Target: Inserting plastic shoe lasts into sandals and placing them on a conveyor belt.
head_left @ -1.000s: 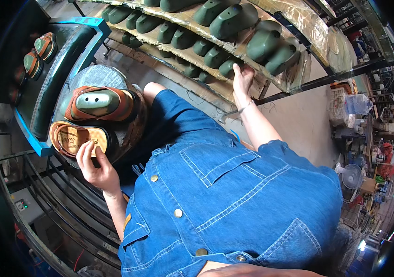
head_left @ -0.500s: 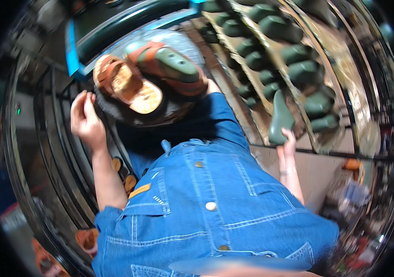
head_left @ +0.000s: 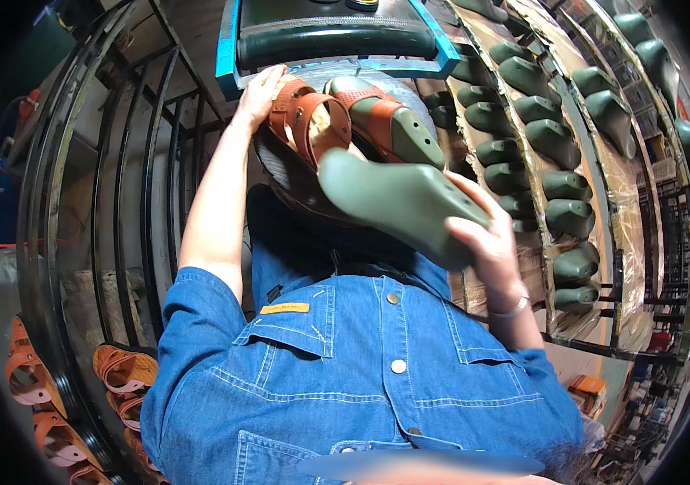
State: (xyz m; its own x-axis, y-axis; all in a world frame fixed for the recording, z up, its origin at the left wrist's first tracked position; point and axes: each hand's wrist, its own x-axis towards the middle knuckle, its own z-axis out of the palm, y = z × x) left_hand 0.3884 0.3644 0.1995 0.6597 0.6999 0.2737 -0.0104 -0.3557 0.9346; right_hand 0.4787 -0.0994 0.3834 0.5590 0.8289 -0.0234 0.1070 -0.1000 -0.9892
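Observation:
My right hand [head_left: 486, 238] grips the heel end of a dark green shoe last [head_left: 385, 198], its toe pointing left toward the straps of a brown sandal [head_left: 306, 113]. Around the far left edge of that sandal, my left hand [head_left: 262, 99] is closed; part of its fingers is hidden. The last overlaps the sandal's heel end in view, and I cannot tell whether they touch. Just to the right, a second brown sandal [head_left: 377, 113] has a green last [head_left: 416, 139] inside it. Both sandals are over a round dark surface above my lap.
A blue-framed machine with a black roller [head_left: 337, 40] stands ahead. On the right, rack shelves [head_left: 628, 210] carry several green lasts [head_left: 551, 137]. Black metal rails [head_left: 122, 202] run along the left, with several orange-brown sandals [head_left: 122, 368] at lower left.
My right hand has brought the green last from the right rack over to the left sandal. My left hand, empty before, has moved onto that sandal. The view has shifted.

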